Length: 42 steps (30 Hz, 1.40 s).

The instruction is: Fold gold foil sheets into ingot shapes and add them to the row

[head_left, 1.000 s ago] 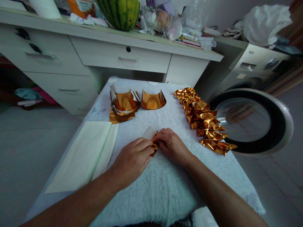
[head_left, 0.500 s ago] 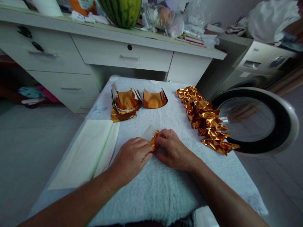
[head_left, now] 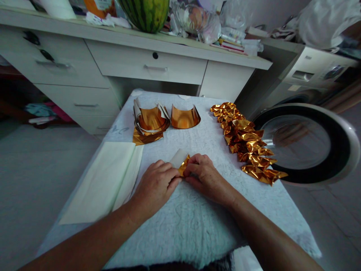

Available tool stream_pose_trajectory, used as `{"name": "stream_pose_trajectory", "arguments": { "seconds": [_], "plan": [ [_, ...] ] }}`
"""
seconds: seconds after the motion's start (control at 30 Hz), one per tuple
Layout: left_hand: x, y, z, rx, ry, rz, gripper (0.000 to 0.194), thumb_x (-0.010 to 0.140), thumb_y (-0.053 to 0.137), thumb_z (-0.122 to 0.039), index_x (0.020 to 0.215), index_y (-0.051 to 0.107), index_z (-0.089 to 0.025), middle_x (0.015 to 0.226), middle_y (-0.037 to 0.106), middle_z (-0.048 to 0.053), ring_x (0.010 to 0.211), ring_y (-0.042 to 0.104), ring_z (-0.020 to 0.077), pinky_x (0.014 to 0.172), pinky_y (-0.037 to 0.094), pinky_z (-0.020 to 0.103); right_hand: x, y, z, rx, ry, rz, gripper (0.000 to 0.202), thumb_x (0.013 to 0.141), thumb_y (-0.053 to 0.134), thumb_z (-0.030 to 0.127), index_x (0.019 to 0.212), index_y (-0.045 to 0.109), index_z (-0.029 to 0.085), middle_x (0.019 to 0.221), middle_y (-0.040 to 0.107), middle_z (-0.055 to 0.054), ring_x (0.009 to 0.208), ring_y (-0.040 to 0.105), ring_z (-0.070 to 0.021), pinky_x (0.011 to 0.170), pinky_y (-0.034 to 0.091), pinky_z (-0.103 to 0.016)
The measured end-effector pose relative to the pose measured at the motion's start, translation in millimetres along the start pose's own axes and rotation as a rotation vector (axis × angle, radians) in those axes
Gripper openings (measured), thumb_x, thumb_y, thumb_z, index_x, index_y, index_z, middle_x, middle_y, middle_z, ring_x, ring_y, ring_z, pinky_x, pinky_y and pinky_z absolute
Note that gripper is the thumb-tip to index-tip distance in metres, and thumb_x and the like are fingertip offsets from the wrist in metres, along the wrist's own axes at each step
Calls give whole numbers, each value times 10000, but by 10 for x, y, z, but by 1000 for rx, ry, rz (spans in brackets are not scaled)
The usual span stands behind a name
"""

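Between my two hands lies a small piece of gold foil paper [head_left: 184, 165], with a strip of white paper [head_left: 179, 157] showing behind it. My left hand [head_left: 159, 184] is closed on its left end, thumb and fingers pinched near the fold. On the right end, my right hand [head_left: 203, 177] grips with bent fingers. Both hands rest low over the cloth-covered table [head_left: 169, 233], and they hide much of the foil. To the right runs a row of folded gold foil pieces [head_left: 248, 143], crumpled and pointed at the ends.
Curled gold sheets [head_left: 184, 117] stand at the back beside a stack of gold and white sheets [head_left: 150, 119]. White paper sheets [head_left: 98, 180] lie on the left. Beyond are a drawer counter [head_left: 152, 64] with a watermelon [head_left: 146, 15] and an open washing machine door [head_left: 307, 145].
My hands have shifted slightly at the foil, and more of the white strip shows behind it. The camera view has moved a little. Other things lie as before.
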<state>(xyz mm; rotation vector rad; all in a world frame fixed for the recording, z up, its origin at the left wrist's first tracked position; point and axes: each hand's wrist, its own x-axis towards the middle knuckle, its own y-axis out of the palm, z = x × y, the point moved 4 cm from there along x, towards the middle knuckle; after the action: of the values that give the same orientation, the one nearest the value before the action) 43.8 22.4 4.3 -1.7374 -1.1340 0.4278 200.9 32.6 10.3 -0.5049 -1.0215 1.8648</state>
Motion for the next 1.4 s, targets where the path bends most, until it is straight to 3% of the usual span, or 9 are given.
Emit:
{"name": "stream_pose_trajectory", "arguments": {
  "seconds": [0.3,0.53,0.87,1.4],
  "plan": [
    [33,13,22,-11,-41,43,57,869,650,-192,812,644,-197,812,662,12,832,577,210,775,440,368,27,43,33,47,104,-22,76,849,651,136,793,650,188,984,585,-55,969,476,-216,873,343,-386],
    [30,6,55,-72,-83,111,51,849,657,-156,841,645,-205,847,669,11,876,576,222,801,432,380,29,28,53,75,92,-40,82,833,664,112,823,625,183,922,614,-29,908,496,-192,847,326,-366],
    [8,-35,102,-28,-110,103,82,838,690,-234,777,642,-206,812,638,11,858,565,219,759,416,353,40,32,56,115,51,-26,110,836,684,100,781,673,194,874,630,-7,898,529,-171,862,312,-373],
    [25,-66,95,-101,-114,107,159,891,572,-170,748,635,-199,791,643,7,850,573,205,764,407,346,44,69,45,59,135,-41,106,874,629,138,791,670,190,910,604,-40,932,477,-207,863,329,-394]
  ]
}}
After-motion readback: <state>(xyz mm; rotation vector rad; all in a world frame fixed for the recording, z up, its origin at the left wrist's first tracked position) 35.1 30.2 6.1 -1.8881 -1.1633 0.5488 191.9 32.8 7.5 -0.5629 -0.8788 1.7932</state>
